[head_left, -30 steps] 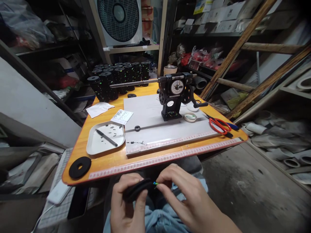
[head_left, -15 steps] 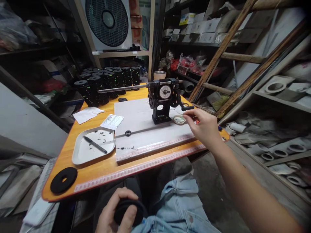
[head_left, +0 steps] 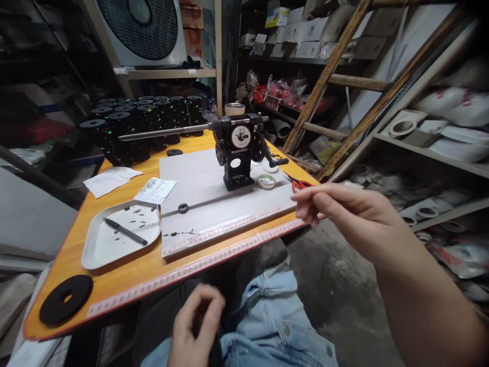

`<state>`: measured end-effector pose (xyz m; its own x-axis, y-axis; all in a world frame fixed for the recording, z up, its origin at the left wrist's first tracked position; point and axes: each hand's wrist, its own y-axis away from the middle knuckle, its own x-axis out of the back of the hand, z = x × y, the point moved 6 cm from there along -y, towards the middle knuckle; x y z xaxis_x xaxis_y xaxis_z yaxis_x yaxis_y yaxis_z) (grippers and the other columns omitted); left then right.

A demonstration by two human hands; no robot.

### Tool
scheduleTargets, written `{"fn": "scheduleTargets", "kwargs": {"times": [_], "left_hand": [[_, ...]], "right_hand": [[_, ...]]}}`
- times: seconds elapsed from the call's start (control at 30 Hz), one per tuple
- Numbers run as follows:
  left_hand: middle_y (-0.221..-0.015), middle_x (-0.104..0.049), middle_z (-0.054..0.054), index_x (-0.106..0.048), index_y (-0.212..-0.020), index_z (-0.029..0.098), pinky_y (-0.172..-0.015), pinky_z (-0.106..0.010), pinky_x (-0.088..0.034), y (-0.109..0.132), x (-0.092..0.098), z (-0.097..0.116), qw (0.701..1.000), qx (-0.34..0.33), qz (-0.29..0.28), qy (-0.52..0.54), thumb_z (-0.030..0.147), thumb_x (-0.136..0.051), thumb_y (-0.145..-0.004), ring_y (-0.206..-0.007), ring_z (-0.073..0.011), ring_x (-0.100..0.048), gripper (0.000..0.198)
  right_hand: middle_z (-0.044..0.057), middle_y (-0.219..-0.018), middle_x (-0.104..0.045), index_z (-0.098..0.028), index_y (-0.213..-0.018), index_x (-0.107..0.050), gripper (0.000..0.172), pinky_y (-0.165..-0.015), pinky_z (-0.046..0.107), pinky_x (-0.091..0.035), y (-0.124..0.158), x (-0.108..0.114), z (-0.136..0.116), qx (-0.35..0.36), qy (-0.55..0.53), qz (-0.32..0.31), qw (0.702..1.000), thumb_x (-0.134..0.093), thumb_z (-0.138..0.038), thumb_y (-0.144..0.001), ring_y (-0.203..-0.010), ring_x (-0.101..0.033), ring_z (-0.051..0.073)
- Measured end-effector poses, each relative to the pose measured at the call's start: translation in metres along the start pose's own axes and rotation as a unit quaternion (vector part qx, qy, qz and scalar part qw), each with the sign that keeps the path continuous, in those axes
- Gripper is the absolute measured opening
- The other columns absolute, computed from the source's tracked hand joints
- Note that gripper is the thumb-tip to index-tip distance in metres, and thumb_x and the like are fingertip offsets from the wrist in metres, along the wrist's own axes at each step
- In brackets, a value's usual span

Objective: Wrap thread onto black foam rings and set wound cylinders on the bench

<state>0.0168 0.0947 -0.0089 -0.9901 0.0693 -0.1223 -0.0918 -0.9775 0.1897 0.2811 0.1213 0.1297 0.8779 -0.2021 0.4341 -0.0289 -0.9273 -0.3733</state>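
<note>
My right hand (head_left: 340, 214) is over the table's right front corner, thumb pressed to curled fingers. Anything in that pinch is too small or hidden to name. Just behind its fingertips lie red-handled pliers (head_left: 300, 185). Low over my lap, my left hand (head_left: 197, 322) has its thumb and fingers curled together; what they hold, if anything, cannot be made out against the dark. A black hand-crank winding machine (head_left: 237, 150) with a round dial stands on the white board (head_left: 206, 176). Its long metal shaft (head_left: 164, 132) points left, its crank handle (head_left: 278, 162) right.
A white tray (head_left: 89, 244) holds a black pen (head_left: 126, 232) and small dark bits. Near the left corner lies a black disc (head_left: 65, 299). Several black spools (head_left: 120, 122) crowd the back left. A small black ring (head_left: 183, 208) and a shallow round dish (head_left: 266, 181) sit on the board.
My right hand has moved away from the crank handle, toward me and to the right. The black round object seen in my left hand no longer shows. The view has swung right.
</note>
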Motion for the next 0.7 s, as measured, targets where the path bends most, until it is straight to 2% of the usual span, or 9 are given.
{"fn": "scheduleTargets", "kwargs": {"times": [0.03,0.1,0.13,0.23,0.33,0.4,0.5,0.6,0.7], "left_hand": [[-0.073,-0.064,-0.002,-0.069,-0.092,0.021,-0.046,-0.02,-0.037,-0.001,-0.012,0.005,1.0,-0.012,-0.012,0.004,0.036,-0.075,-0.076,-0.046,-0.0073,-0.042,0.022],[-0.109,-0.066,-0.007,-0.056,-0.126,0.029,-0.05,-0.021,-0.042,-0.003,-0.04,0.017,0.998,-0.041,-0.054,0.017,0.027,-0.074,-0.075,-0.048,-0.0052,-0.043,0.054],[-0.12,-0.063,-0.009,-0.05,-0.133,0.031,-0.053,-0.022,-0.045,-0.004,-0.056,0.021,0.995,-0.044,-0.086,0.014,0.023,-0.074,-0.073,-0.05,-0.0056,-0.044,0.065],[-0.107,-0.065,-0.007,-0.06,-0.118,0.024,-0.061,-0.026,-0.047,-0.001,-0.103,0.027,0.968,-0.066,-0.237,-0.05,0.021,-0.077,-0.068,-0.068,-0.0144,-0.055,0.053],[-0.076,-0.062,-0.002,-0.069,-0.093,0.018,-0.064,-0.026,-0.045,0.007,-0.12,0.013,0.927,-0.025,-0.37,-0.053,0.028,-0.074,-0.075,-0.069,-0.016,-0.057,0.021],[-0.058,-0.056,0.001,-0.07,-0.079,0.015,-0.054,-0.023,-0.04,0.011,-0.106,-0.005,0.918,0.045,-0.393,-0.01,0.039,-0.065,-0.085,-0.054,-0.0117,-0.051,0.026],[-0.047,-0.046,0.004,-0.062,-0.067,0.015,-0.044,-0.02,-0.028,0.007,-0.052,-0.027,0.958,0.071,-0.277,0.027,0.056,-0.056,-0.087,-0.043,-0.0076,-0.038,0.046],[-0.04,-0.039,0.008,-0.053,-0.065,0.018,-0.043,-0.019,-0.028,0.014,-0.005,-0.043,0.97,0.105,-0.193,0.105,0.055,-0.057,-0.087,-0.039,-0.0066,-0.031,0.044],[-0.038,-0.041,0.007,-0.053,-0.062,0.017,-0.041,-0.017,-0.028,0.027,0.016,-0.05,0.964,0.135,-0.119,0.194,0.047,-0.066,-0.085,-0.037,-0.0055,-0.03,0.04]], "right_hand": [[0.003,-0.079,-0.071,-0.023,-0.102,-0.073,0.024,-0.061,0.024,-0.053,0.006,-0.008,-0.011,-0.003,-0.04,-0.04,0.998,-0.054,-0.036,-0.097,-0.069,-0.065,0.015],[0.001,-0.08,-0.072,-0.026,-0.102,-0.074,0.022,-0.061,0.023,-0.052,0.015,-0.026,-0.03,-0.022,-0.111,-0.116,0.987,-0.054,-0.033,-0.097,-0.069,-0.065,0.013],[0.001,-0.082,-0.073,-0.027,-0.102,-0.074,0.022,-0.063,0.023,-0.053,0.018,-0.036,-0.038,-0.039,-0.144,-0.148,0.978,-0.053,-0.032,-0.098,-0.071,-0.066,0.013],[0.003,-0.083,-0.073,-0.023,-0.101,-0.074,0.025,-0.062,0.023,-0.052,0.026,-0.06,-0.054,-0.087,-0.237,-0.232,0.939,-0.053,-0.035,-0.098,-0.072,-0.066,0.014],[0.004,-0.079,-0.072,-0.019,-0.098,-0.075,0.024,-0.054,0.019,-0.049,0.027,-0.059,-0.052,-0.094,-0.308,-0.242,0.915,-0.057,-0.036,-0.095,-0.067,-0.065,0.012],[0.003,-0.075,-0.071,-0.02,-0.096,-0.075,0.021,-0.054,0.017,-0.048,0.027,-0.042,-0.034,-0.094,-0.327,-0.179,0.923,-0.061,-0.035,-0.094,-0.065,-0.062,0.01],[0.001,-0.072,-0.069,-0.021,-0.094,-0.075,0.019,-0.057,0.017,-0.049,0.039,-0.019,0.013,-0.144,-0.311,-0.117,0.932,-0.064,-0.037,-0.091,-0.063,-0.061,0.009],[0.006,-0.089,-0.074,-0.02,-0.101,-0.073,0.025,-0.075,0.028,-0.056,0.068,-0.024,0.056,-0.24,-0.255,-0.201,0.915,-0.06,-0.041,-0.093,-0.08,-0.069,0.017],[0.01,-0.101,-0.074,-0.019,-0.111,-0.071,0.032,-0.09,0.038,-0.053,0.093,-0.036,0.073,-0.249,-0.15,-0.249,0.924,-0.06,-0.042,-0.092,-0.096,-0.069,0.024]]}}
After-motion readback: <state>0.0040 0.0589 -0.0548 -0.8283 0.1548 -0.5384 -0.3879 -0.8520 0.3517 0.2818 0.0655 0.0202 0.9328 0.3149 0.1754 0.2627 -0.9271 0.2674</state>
